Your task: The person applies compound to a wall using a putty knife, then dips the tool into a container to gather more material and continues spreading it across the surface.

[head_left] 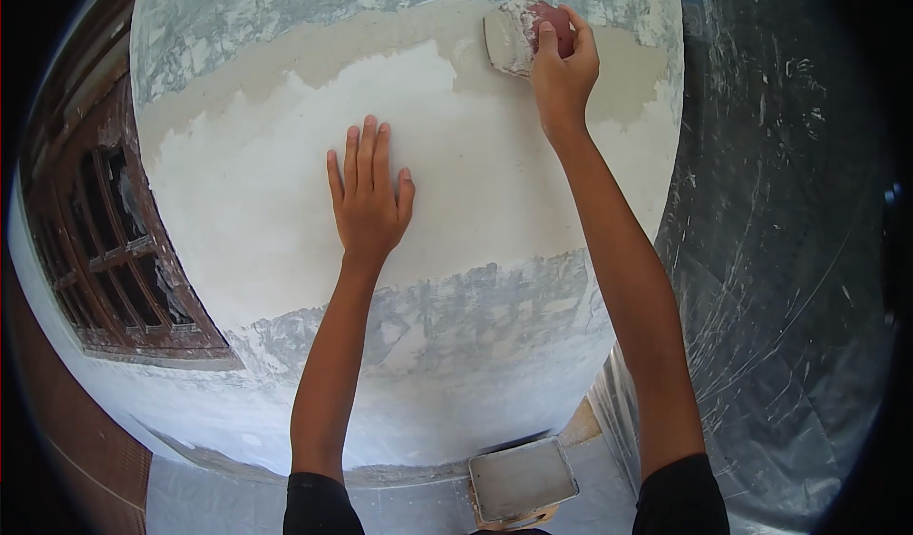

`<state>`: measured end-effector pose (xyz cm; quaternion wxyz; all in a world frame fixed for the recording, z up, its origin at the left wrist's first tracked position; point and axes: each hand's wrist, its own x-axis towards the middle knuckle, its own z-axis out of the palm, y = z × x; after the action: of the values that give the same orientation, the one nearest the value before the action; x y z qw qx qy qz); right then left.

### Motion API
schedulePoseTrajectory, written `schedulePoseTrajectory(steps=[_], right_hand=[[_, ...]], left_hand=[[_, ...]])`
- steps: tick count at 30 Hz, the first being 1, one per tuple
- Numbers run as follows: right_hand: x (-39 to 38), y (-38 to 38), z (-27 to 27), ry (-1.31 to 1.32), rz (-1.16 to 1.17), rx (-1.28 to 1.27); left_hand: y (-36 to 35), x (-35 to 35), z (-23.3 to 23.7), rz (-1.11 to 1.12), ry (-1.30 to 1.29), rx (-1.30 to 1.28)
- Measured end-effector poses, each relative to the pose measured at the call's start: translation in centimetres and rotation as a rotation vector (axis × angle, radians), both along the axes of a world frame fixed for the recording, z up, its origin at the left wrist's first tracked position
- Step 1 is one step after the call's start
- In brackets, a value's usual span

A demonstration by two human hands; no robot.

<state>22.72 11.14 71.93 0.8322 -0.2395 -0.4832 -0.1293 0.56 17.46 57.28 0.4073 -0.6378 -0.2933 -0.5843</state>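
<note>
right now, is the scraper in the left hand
No, the right hand grips the scraper, while the left hand is spread open at the wall.

Pale floor; rectangular container standing on it, grey inside.

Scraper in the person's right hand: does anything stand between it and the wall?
Nothing visible does: the right hand holds the scraper up at the wall, and the left hand is spread lower down, apart from it.

Wall: behind left fingers
Window: left of them
Tool: in right fingers
Sheeting: farther right
Tray: below
</note>
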Motion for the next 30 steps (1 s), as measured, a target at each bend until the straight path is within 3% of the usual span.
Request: schedulePoseTrajectory(steps=[1, 3, 5, 8, 12, 15, 19, 21, 23, 24, 25, 27, 30], right_hand=[[-0.5, -0.4, -0.2, -0.048, 0.101, 0.023], [-0.9, -0.1, -1.1, -0.301, -0.146, -0.05], [-0.3, 0.8, -0.9, -0.235, -0.269, -0.088], [2.0, 1.3, 0.1, 0.078, -0.119, -0.039], [0.7, 0.5, -0.8, -0.072, 0.079, 0.003], [0.2, 0.1, -1.5, -0.248, -0.21, -0.122], [3.0, 0.3, 0.0, 0.125, -0.17, -0.025], [2.8, -0.2, -0.1, 0.127, 0.007, 0.055], [1.4, -0.5, -1.0, -0.094, 0.13, -0.003], [1.0, -0.1, -1.5, -0.214, -0.097, -0.051], [0.5, 0.0, -2.0, -0.299, -0.101, -0.008], [1.3, 0.7, -1.8, -0.211, -0.273, -0.021], [3.3, -0.3, -1.0, 0.1, -0.077, 0.014]], left_hand=[[0.0, 0.1, 0.0, 0.0, 0.0, -0.003], [0.0, 0.1, -0.1, -0.001, -0.001, -0.011], [-0.1, 0.2, -0.3, -0.003, 0.005, -0.021], [0.0, 0.1, -0.4, -0.009, 0.002, -0.018], [0.0, 0.3, -0.6, 0.0, -0.006, -0.022], [0.0, 0.4, -0.7, 0.002, -0.006, -0.024], [0.0, 0.3, -0.9, -0.008, -0.003, -0.007], [0.0, 0.3, -0.9, -0.005, -0.009, -0.005], [-0.1, 0.5, -0.9, -0.007, -0.01, -0.005], [-0.1, 0.4, -0.9, -0.004, -0.01, -0.02], [-0.1, 0.4, -0.9, 0.0, -0.009, -0.035], [-0.1, 0.3, -0.9, -0.01, -0.005, -0.034], [0.0, 0.3, -1.0, -0.016, -0.004, -0.028]])
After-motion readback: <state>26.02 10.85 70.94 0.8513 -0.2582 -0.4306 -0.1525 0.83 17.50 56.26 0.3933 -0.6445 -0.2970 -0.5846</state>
